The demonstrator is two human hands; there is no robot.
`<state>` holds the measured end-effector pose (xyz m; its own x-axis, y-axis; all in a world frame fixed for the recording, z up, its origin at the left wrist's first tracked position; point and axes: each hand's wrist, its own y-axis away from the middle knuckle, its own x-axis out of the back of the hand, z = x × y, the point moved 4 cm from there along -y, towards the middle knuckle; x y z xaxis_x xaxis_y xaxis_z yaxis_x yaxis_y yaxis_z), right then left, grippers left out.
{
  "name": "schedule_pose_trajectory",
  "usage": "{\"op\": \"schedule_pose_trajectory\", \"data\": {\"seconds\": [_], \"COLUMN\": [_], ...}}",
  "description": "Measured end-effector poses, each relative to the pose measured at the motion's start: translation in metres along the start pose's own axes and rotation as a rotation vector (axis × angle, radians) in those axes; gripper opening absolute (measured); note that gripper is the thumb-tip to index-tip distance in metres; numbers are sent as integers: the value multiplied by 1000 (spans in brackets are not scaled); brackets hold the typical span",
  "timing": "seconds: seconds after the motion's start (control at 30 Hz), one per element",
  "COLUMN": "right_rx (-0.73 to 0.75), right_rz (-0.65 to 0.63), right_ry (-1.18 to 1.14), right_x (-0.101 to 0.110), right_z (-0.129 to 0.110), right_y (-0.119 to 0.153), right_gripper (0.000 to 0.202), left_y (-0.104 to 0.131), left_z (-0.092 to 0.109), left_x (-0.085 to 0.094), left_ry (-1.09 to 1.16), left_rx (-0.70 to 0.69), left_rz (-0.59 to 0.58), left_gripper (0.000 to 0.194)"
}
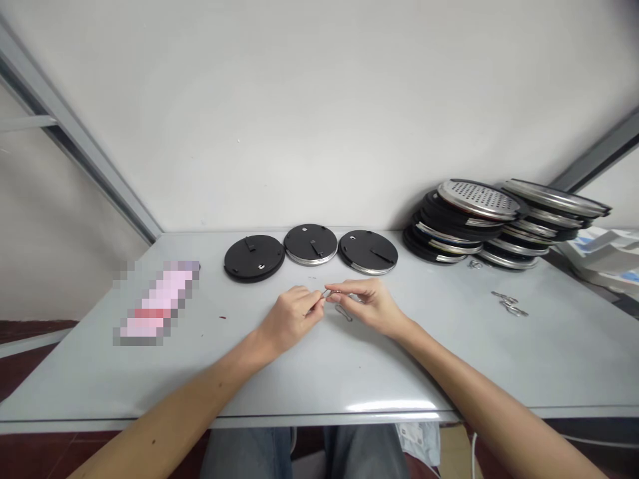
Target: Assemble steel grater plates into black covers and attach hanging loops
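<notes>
Near the middle of the table, both hands meet with fingertips pinched on a small metal wire clip. My left hand grips its left end between thumb and forefinger. From the other side, my right hand pinches it too, and the fingers hide much of its shape. Just below the right fingers, a looped wire clip lies on the table. Beyond the hands sit three round black discs in a row: a left disc, a middle disc with a silvery rim, and a right disc.
At the back right stand a stack of black and silver discs and a second stack beside it. Several loose wire clips lie in front. A blurred pink item is on the left of the table. A wall closes the back.
</notes>
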<state>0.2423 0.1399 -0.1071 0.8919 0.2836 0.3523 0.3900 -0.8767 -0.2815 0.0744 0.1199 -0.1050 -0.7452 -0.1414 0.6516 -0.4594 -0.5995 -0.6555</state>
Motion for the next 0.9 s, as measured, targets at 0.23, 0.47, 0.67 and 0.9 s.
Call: {"op": "schedule_pose_trajectory", "data": {"seconds": [0.23, 0.47, 0.67, 0.9], "right_rx": [-40, -53, -70, -37], "right_rz": [6, 15, 19, -34], "right_ry": [-18, -26, -22, -127], "right_x": [-1, -1, 0, -6], "right_z": [0, 1, 1, -2], "right_y": [-1, -2, -3, -6], "right_gripper": [27, 28, 28, 27], "left_y": [1, 2, 0, -4], "left_z": [1, 2, -1, 0], "left_x": [-1, -2, -2, 4], "left_ry": [0, 5, -7, 63], "left_rx": [9, 30, 40, -16], "left_rz": [22, 49, 18, -38], "left_gripper": [28, 27, 28, 25]}}
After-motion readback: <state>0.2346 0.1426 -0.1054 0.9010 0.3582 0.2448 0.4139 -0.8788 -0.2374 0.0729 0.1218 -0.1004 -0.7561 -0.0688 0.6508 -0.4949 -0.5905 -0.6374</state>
